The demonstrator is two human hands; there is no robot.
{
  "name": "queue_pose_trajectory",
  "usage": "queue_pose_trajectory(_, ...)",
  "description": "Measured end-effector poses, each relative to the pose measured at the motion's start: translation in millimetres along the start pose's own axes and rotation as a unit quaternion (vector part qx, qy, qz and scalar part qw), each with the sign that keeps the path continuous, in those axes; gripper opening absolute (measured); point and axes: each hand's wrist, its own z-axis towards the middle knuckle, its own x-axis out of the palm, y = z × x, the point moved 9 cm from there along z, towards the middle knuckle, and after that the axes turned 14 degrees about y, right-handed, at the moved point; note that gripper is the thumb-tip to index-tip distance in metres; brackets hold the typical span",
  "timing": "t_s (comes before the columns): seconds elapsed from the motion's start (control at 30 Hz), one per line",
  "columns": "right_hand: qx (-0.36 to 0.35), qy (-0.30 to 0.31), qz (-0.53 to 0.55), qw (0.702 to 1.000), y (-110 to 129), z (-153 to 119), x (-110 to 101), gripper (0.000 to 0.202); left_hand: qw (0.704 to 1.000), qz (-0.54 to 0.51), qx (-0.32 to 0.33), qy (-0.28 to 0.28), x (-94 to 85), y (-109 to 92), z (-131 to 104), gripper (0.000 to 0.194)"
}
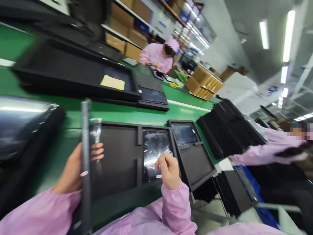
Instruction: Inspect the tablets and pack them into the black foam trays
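Observation:
My left hand [73,169] grips a thin dark panel [86,163], held upright and seen edge-on, with clear plastic film at its far side. Beside it lies a black foam tray [117,156] with two compartments. The larger left compartment has nothing in it; the right one holds a shiny film-wrapped screen [153,147]. Over that screen's lower right part is my right hand [168,168], its fingers curled inward. Whether anything is between those fingers is hidden.
Another foam tray [195,161] with a screen sits to the right. Long black trays [73,71], one bearing a yellow paper [112,83], line the green bench [186,112]. Black foam stacks [230,130] stand right. One person [158,57] works opposite, another [269,143] at right.

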Motion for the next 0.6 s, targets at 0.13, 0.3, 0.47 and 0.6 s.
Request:
queue_pose_trajectory(0.13, 0.021, 0.072, 0.126, 0.989, -6.1, 43.0, 38.9, 0.011, 0.991, -0.011, -0.020, -0.135, -28.9, -17.0, -8.6, 0.018)
queue_pose_trajectory(0.3, 0.034, 0.168, 0.226, 0.959, 4.0, 70.1, 89.7, 0.018, 0.991, -0.029, -0.004, -0.133, -22.1, -4.9, 1.8, 0.048)
queue_pose_trajectory(0.47, 0.030, 0.185, 0.312, 0.931, -0.1, 66.7, 118.5, 0.029, 0.996, -0.008, -0.015, -0.091, -30.1, 7.8, 3.0, 0.060)
queue_pose_trajectory(0.6, 0.034, 0.174, 0.308, 0.935, -7.3, 64.6, 117.8, 0.032, 0.994, -0.004, -0.033, -0.099, -36.0, 14.6, 2.0, 0.064)
